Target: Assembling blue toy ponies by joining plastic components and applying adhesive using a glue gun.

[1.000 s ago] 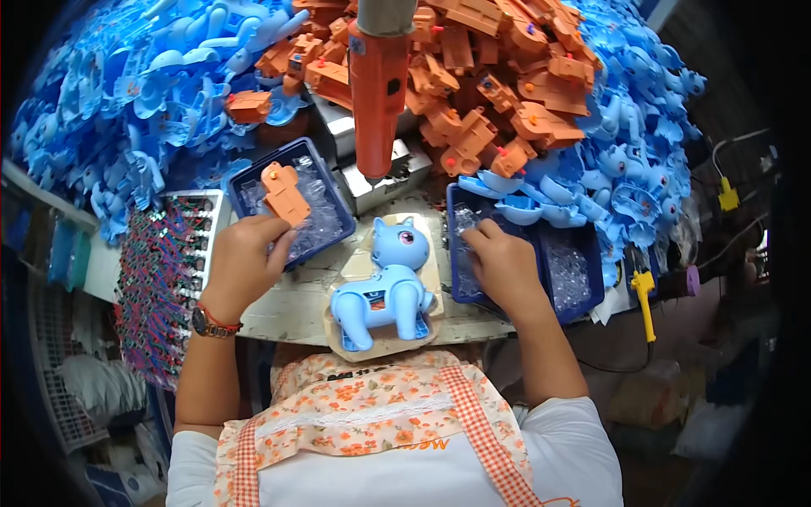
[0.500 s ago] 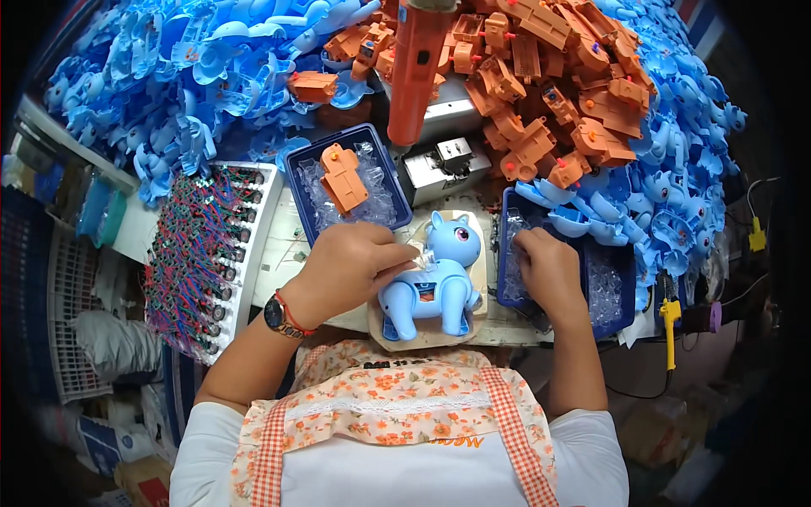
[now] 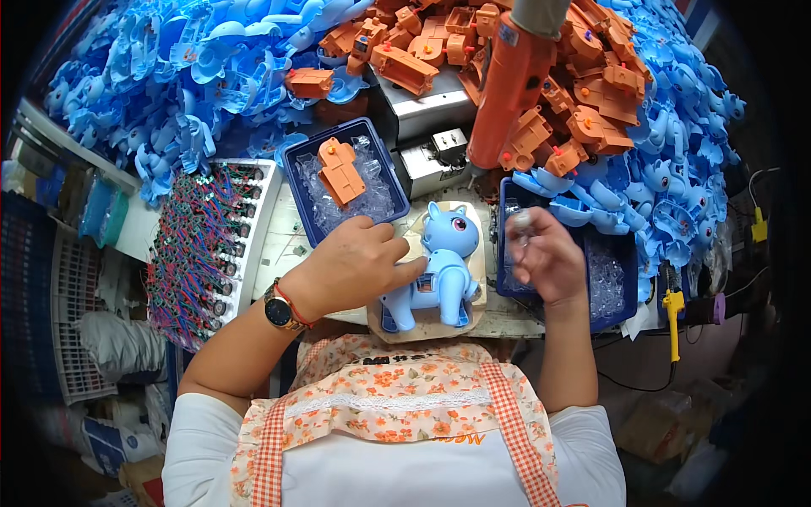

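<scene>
A blue toy pony (image 3: 448,283) lies on its side on a pale wooden board (image 3: 472,324), with its dark opening in the body facing up. My left hand (image 3: 355,264) is closed at the pony's back, fingertips pressed against it. Whatever may be under those fingertips is hidden. My right hand (image 3: 553,262) is raised over the divided blue bin (image 3: 504,245), fingers curled around a small clear plastic piece (image 3: 521,223). An orange power screwdriver (image 3: 504,93) hangs just beyond the board.
An orange battery box (image 3: 341,172) rests on clear parts in another blue bin (image 3: 293,169). Wired parts fill a white tray (image 3: 269,228) at the left. Blue shells (image 3: 211,63) and orange boxes (image 3: 596,84) are heaped behind. A yellow-handled tool (image 3: 672,314) hangs at right.
My right hand has come up out of the bin with a clear piece. The clear piece at my left fingers is no longer visible. The hanging screwdriver has swung right, and the pony has turned slightly.
</scene>
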The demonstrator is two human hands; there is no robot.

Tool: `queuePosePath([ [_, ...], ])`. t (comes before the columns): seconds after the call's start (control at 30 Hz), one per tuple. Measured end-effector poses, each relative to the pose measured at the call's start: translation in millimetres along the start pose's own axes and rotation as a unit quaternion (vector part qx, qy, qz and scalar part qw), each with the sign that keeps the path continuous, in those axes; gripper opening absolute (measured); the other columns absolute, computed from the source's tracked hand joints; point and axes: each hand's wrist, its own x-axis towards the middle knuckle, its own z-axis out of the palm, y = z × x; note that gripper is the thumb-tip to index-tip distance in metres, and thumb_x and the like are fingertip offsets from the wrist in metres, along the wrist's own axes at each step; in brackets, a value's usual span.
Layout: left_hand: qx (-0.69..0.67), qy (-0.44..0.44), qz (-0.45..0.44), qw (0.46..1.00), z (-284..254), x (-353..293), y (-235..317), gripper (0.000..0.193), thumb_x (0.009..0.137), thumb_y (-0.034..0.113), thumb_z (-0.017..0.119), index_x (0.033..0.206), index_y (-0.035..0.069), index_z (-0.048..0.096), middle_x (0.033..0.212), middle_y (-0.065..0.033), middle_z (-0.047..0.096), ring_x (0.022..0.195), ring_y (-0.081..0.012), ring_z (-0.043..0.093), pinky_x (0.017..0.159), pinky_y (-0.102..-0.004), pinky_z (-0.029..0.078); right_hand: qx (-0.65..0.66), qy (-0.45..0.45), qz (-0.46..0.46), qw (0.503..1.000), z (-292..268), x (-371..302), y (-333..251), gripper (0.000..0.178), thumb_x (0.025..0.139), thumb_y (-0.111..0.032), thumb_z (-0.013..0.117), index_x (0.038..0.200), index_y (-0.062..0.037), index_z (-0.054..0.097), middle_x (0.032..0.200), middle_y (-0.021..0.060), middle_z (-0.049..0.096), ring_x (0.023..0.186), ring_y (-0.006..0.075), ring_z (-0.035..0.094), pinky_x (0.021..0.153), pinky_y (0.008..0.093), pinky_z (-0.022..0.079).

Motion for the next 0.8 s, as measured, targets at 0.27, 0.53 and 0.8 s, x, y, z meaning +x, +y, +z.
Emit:
queuePosePath([
  [0.27,0.028,0.004,-0.004,1.0,-1.6,-1.6,4.0,0.031,0.081,0.017,0.062,0.111,0.022,0.07,0.074,0.0037,0.053,0.071,-0.0151,0.055,0.063,-0.0308,0.042,-0.654,-0.07,-0.128,0.743,64.3,1.3,28.5,0.026,0.075,-0.014,0.081,0.098,-0.0037,0.073,0.083,0.0039,0.056,0.07,0.0165,0.058,0.062,0.0291,0.047],
  [0.53,-0.1,-0.032,-0.088,0.991,-12.6,-2.1,14.6,0.028,0.08,0.018,0.071,0.108,0.014,0.071,0.088,-0.0011,0.066,0.08,-0.0192,0.064,0.068,-0.0324,0.048,-0.661,-0.076,-0.113,0.738,71.1,4.8,25.9,0.022,0.073,-0.014,0.081,0.092,-0.0057,0.075,0.081,0.0069,0.056,0.072,0.0205,0.059,0.063,0.0312,0.047],
  [0.8,-0.242,0.09,-0.184,0.948,7.2,-6.4,26.8,0.013,0.079,0.014,0.076,0.09,0.008,0.076,0.084,-0.007,0.069,0.075,-0.0254,0.067,0.064,-0.0366,0.053,-0.663,-0.094,-0.128,0.732,68.2,8.1,25.5,0.018,0.075,-0.012,0.079,0.091,-0.0055,0.075,0.079,0.0067,0.055,0.07,0.0199,0.058,0.06,0.0313,0.045],
])
